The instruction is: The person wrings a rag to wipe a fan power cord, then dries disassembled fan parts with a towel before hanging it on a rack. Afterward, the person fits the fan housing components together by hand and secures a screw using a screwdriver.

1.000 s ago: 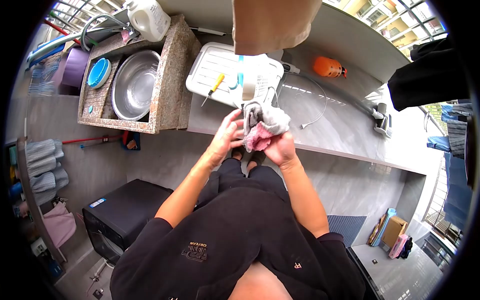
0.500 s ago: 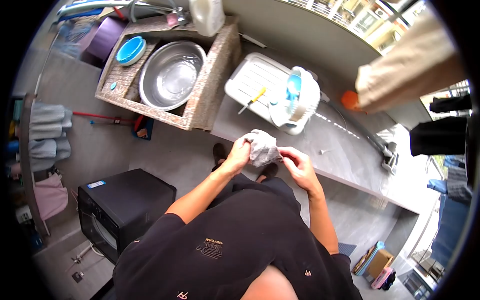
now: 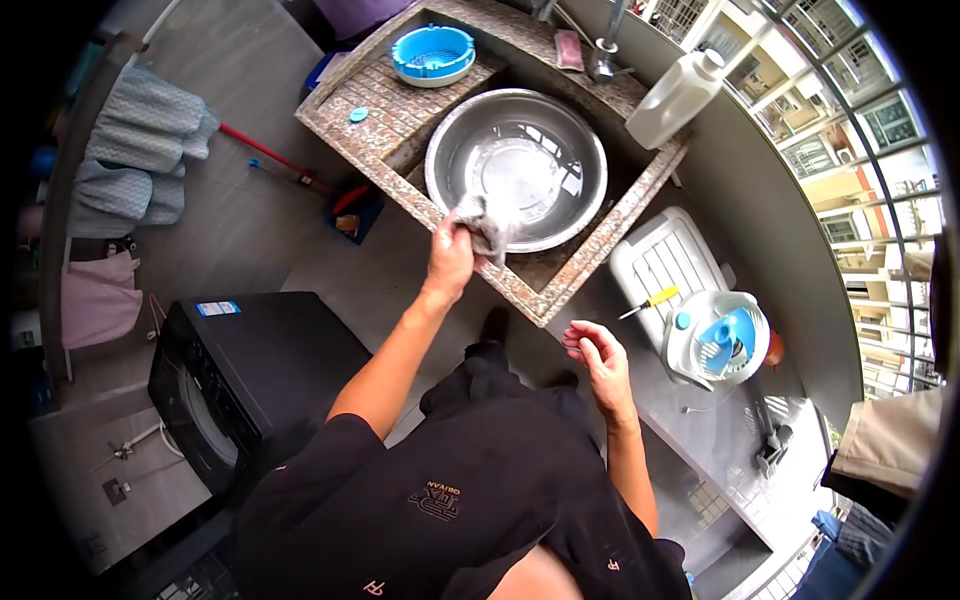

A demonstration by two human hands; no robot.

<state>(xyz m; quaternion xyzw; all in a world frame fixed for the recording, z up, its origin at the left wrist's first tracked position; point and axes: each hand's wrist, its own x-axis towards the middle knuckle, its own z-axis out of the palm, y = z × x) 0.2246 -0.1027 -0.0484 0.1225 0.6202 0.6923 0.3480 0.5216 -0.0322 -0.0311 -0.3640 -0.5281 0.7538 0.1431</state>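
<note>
A damp-looking grey cloth point(image 3: 482, 232) is gripped in my left hand point(image 3: 451, 262), bunched up at the near rim of the sink. Behind the cloth sits a wide metal basin point(image 3: 465, 130), which fills most of the granite sink point(image 3: 560, 283). My right hand point(image 3: 603, 372) hangs to the right, off the sink's front corner. Its fingers are loosely bent with the thumb apart, and no object shows in them. The cloth partly hides the basin's near edge.
A blue-and-white basket point(image 3: 432, 55) and a small blue disc point(image 3: 358, 115) rest on the washboard. A white jug point(image 3: 676, 100) stands at the sink's right. A screwdriver point(image 3: 655, 300) lies on a white slatted tray point(image 3: 665, 255) beside a white-blue appliance point(image 3: 715, 340). A black washing machine point(image 3: 270, 370) stands left.
My view has turned toward the sink. The left hand has carried the cloth from in front of my body to the basin's near rim. My right hand has let go of the cloth.
</note>
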